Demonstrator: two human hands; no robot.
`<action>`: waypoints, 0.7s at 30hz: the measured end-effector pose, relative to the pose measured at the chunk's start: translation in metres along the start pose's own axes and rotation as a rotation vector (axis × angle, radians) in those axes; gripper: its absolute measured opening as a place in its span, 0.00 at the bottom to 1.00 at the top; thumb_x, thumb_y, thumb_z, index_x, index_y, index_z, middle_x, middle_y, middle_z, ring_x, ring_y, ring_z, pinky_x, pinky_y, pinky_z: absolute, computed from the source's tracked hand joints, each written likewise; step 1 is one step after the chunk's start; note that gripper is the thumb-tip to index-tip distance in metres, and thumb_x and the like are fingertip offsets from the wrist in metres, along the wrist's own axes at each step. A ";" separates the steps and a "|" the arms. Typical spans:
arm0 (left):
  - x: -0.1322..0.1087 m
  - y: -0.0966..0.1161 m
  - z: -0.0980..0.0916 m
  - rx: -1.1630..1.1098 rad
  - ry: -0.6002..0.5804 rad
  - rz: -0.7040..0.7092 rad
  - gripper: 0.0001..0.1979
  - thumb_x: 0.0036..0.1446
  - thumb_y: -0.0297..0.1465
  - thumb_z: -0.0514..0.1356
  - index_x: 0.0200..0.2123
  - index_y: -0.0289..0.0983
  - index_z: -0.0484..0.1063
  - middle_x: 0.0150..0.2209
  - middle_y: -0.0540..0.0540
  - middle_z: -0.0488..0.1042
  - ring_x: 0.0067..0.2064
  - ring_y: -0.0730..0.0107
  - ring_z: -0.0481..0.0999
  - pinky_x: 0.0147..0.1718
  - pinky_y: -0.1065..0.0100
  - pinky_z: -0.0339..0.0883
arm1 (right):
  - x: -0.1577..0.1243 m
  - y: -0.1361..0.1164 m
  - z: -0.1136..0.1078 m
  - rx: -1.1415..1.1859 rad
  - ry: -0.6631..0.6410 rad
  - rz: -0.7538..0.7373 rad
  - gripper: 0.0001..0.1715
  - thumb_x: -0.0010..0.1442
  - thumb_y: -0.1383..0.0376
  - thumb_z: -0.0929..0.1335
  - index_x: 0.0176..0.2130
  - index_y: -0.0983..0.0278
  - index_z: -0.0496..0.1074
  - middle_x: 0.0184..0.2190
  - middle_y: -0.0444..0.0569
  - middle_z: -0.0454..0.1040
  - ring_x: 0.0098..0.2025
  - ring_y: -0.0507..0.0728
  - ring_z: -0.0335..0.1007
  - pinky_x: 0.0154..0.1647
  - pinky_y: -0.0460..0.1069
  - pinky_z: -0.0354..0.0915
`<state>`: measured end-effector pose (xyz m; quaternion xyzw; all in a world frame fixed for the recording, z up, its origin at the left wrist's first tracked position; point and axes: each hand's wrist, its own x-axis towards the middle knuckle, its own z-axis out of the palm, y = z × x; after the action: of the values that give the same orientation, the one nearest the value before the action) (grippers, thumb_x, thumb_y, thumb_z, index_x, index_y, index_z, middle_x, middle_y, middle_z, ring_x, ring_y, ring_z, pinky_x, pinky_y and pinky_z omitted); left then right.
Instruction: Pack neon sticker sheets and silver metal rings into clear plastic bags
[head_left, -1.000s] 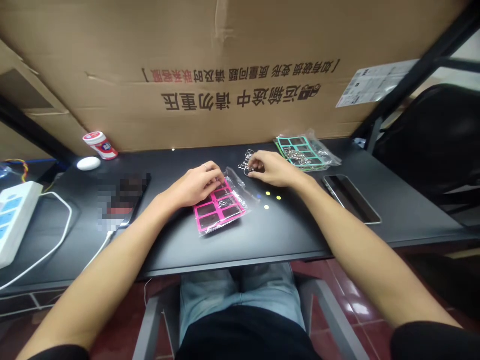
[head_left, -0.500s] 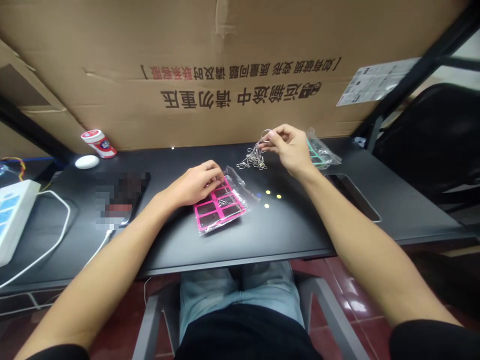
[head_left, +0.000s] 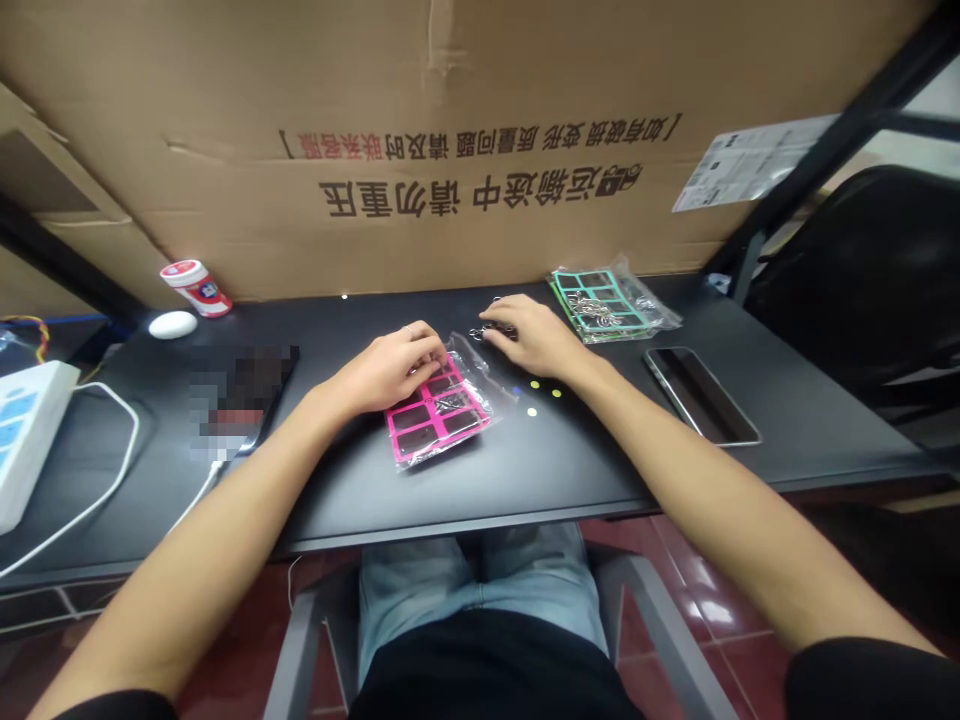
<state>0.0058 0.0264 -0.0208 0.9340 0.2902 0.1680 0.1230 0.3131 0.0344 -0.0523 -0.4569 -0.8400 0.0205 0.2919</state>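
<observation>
My left hand [head_left: 397, 365] is closed with curled fingers on the upper part of a clear bag holding a pink-framed panel [head_left: 442, 415] with dark squares. To its right, my right hand [head_left: 536, 340] is low over the desk, thumb and fingers curved around a small tangle of metal rings and wire puzzle pieces [head_left: 480, 333]; the palm hides part of the tangle. Several small yellow discs [head_left: 556, 393] and a blue one [head_left: 517, 391] lie beneath and in front of my right wrist.
Bagged teal-framed panels [head_left: 611, 305] with metal pieces are at the back right, near a phone [head_left: 701, 395]. On the left are a red-and-white tub [head_left: 196, 288], a white oval case [head_left: 172, 325], a blurred-out item [head_left: 251, 400] and a power strip [head_left: 34, 440]. Cardboard [head_left: 450, 240] stands behind.
My right hand has come down and leftward with the metal tangle, which hung raised from its fingers before. The teal-framed bags now show fully. My left hand has stayed put.
</observation>
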 end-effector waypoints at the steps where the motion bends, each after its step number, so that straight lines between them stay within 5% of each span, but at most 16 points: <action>1: 0.000 0.000 0.000 0.004 0.002 0.004 0.11 0.78 0.36 0.55 0.51 0.41 0.78 0.54 0.42 0.77 0.46 0.64 0.81 0.48 0.60 0.75 | 0.001 -0.005 0.003 -0.064 -0.048 -0.021 0.22 0.77 0.60 0.68 0.62 0.65 0.81 0.60 0.61 0.82 0.63 0.71 0.74 0.67 0.66 0.67; 4: 0.001 -0.001 0.001 0.011 0.005 0.007 0.12 0.78 0.36 0.55 0.50 0.42 0.78 0.53 0.42 0.77 0.45 0.64 0.80 0.48 0.61 0.75 | 0.006 -0.015 0.008 -0.231 -0.144 -0.052 0.23 0.80 0.61 0.64 0.64 0.66 0.80 0.58 0.64 0.81 0.59 0.72 0.71 0.62 0.66 0.66; 9: 0.000 -0.001 0.000 0.006 -0.007 -0.004 0.12 0.78 0.36 0.55 0.51 0.42 0.78 0.54 0.42 0.77 0.47 0.63 0.81 0.48 0.61 0.75 | 0.009 -0.015 0.004 -0.290 -0.203 -0.056 0.20 0.79 0.67 0.62 0.51 0.67 0.83 0.50 0.64 0.82 0.53 0.70 0.70 0.55 0.62 0.66; 17: 0.000 0.001 -0.001 0.002 -0.006 -0.005 0.12 0.77 0.35 0.55 0.50 0.41 0.79 0.55 0.42 0.78 0.47 0.63 0.81 0.49 0.59 0.75 | 0.002 -0.005 -0.012 -0.059 -0.114 -0.043 0.18 0.71 0.71 0.64 0.50 0.64 0.83 0.49 0.59 0.82 0.52 0.67 0.74 0.57 0.60 0.68; 21: 0.001 0.001 -0.002 0.007 -0.016 -0.006 0.12 0.77 0.36 0.55 0.50 0.41 0.78 0.54 0.41 0.77 0.47 0.62 0.80 0.49 0.59 0.75 | -0.001 -0.008 -0.028 0.214 -0.307 -0.178 0.20 0.64 0.67 0.70 0.54 0.62 0.84 0.51 0.53 0.82 0.44 0.61 0.76 0.50 0.55 0.71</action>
<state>0.0058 0.0262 -0.0184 0.9349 0.2925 0.1590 0.1225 0.3217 0.0220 -0.0267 -0.3387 -0.9047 0.1533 0.2081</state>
